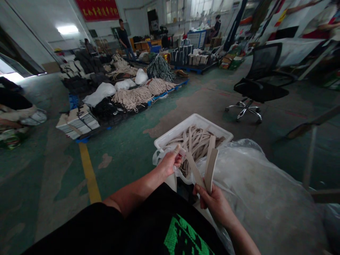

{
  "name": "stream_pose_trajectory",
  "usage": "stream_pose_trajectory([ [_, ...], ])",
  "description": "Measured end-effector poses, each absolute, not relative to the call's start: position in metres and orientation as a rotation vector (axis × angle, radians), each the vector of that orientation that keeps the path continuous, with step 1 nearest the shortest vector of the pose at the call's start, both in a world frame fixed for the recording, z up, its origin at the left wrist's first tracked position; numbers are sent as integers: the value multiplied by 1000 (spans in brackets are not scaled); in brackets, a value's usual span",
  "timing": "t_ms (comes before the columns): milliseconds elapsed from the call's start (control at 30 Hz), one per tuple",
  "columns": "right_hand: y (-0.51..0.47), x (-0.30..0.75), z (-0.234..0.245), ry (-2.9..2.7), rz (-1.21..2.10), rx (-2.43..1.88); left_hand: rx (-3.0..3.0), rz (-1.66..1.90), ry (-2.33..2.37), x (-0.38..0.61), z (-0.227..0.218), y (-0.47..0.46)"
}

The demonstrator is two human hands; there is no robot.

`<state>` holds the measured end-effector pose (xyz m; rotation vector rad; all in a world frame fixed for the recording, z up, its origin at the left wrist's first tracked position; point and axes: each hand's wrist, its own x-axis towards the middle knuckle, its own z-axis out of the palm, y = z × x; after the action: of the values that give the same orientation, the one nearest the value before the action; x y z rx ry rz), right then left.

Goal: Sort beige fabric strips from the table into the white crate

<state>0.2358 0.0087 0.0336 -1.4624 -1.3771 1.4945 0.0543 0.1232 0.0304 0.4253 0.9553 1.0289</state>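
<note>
Flat strips: pinched low in the right hand, presumably to leave upper ends free. Left hand: pinching a pale piece (too small to identify). White bin: just beyond, likely for easy reach, full of similar strips.

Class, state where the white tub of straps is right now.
In the head view, the white tub sits just right of centre, the left hand by its near-left edge and translucent plastic by its near-right.
</note>
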Motion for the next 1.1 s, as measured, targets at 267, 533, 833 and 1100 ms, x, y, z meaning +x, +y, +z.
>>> stream_pose_trajectory([
  [267, 9, 234, 36, -1392, 1481, -1488, 498, 990, 958, 54, 27, 124],
  [533, 6, 236, 35, -1445, 1503, -1498, 497, 973, 979, 55, 28, 123],
  [833, 7, 232, 24, -1434, 1562, -1535, 540, 949, 977, 52, 26, 122],
  [1100, 5, 234, 30, -1459, 1570, -1550, 485, 943, 978, 46, 23, 123],
])
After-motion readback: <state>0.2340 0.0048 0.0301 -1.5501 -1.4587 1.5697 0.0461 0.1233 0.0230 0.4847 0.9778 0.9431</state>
